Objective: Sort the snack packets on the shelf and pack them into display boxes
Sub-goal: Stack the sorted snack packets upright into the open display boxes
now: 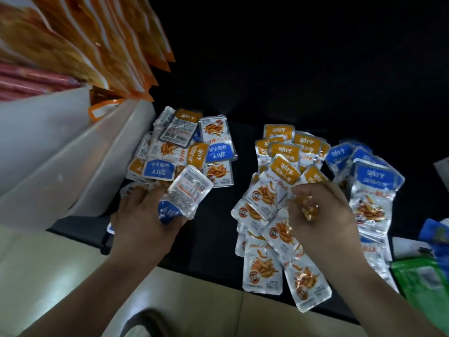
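Small silver snack packets lie on a dark shelf in three groups. A mixed heap of orange-topped and blue-topped packets sits at the left. In the middle lies an orange-topped pile that spreads toward the shelf's front edge. A blue-topped pile lies at the right. My left hand grips a blue-topped packet, its printed back facing up, at the near side of the mixed heap. My right hand has its fingers curled round orange-topped packets in the middle pile.
White display boxes stand at the left, with large orange snack bags and red sausages behind them. Green and blue packets lie at the right edge. Pale floor tiles show below the shelf front.
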Tool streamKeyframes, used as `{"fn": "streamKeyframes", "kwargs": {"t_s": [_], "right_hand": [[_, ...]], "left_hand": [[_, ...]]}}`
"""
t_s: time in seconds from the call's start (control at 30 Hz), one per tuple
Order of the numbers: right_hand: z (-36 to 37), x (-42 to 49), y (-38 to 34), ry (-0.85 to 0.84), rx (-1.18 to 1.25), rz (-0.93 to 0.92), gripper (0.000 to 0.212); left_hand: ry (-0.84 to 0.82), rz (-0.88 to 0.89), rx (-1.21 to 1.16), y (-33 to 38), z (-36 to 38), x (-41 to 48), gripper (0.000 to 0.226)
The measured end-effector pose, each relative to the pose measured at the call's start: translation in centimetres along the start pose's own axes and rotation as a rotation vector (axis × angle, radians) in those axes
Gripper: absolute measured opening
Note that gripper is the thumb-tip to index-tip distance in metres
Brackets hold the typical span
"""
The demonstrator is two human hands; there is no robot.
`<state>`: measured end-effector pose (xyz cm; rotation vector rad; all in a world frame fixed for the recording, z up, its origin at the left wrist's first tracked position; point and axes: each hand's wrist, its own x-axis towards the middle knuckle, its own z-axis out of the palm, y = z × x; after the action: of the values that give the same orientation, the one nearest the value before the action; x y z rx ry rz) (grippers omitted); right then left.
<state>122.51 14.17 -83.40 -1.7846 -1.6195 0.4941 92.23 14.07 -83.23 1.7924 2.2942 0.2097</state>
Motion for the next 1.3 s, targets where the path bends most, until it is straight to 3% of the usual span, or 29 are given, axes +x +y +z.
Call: {"fn": "streamKeyframes", "kwargs": {"t_s": [0.1, 0.27, 0.43, 0.6, 0.67, 0.73, 0.8, 0.9, 0.97, 1.1, 1.2, 1.3], "right_hand": [[-0.2, -0.5, 1.3, -0.095, -0.148, -0.005, 0.031], [-0.1, -0.9, 1.4, -0.218, -0.085, 0.054, 0.041], [0.6, -2.2, 1.0, -0.233, -0.089, -0.018, 0.046], [-0.5, -2.2, 0.9, -0.142, 0.125, -0.029, 0.033], [-2.0, -1.6, -0.1, -0.106, 0.282, 0.127, 0.028], [-3.5, -0.6, -1.7, -0.147, 0.488, 0.355, 0.021], [-4.6, 0.3, -3.2, -0.335, 0.642, 0.499, 0.018], [-4.9, 0.7, -4.5, -0.578, 0.733, 0.528, 0.032], [-4.7, 0.6, -4.7, -0.552, 0.697, 0.515, 0.031], [-4.2, 0.5, -3.6, -0.348, 0.622, 0.597, 0.024], [-3.7, 0.4, -3.5, -0.345, 0.683, 0.668, 0.034], [-3.5, 0.2, -4.4, -0.364, 0.738, 0.686, 0.043]], "left_hand": [[0.038, 0.044, -0.116, 0.9, -0.6, 0.1, 0.036], [-0.007, -0.027, -0.615, 5.3, -2.7, -1.9, 0.015], [-0.212, 0.05, -0.789, 8.4, -3.3, -3.2, 0.016], [-0.256, 0.104, -0.948, 8.7, -3.0, -3.3, 0.039], [-0.332, 0.075, -1.037, 8.6, -3.3, -3.1, 0.045], [-0.377, 0.088, -1.139, 8.6, -3.7, -2.9, 0.034], [-0.378, 0.158, -1.144, 9.2, -4.1, -3.0, 0.029], [-0.333, 0.272, -1.015, 10.3, -3.8, -3.3, 0.039], [-0.276, 0.231, -1.012, 10.7, -3.2, -3.5, 0.041], [-0.181, -0.048, -0.964, 10.0, -2.2, -3.7, 0.035], [-0.265, -0.193, -1.029, 9.6, -1.9, -4.2, 0.031], [-0.426, -0.192, -1.159, 10.8, -1.9, -5.1, 0.03]]}}
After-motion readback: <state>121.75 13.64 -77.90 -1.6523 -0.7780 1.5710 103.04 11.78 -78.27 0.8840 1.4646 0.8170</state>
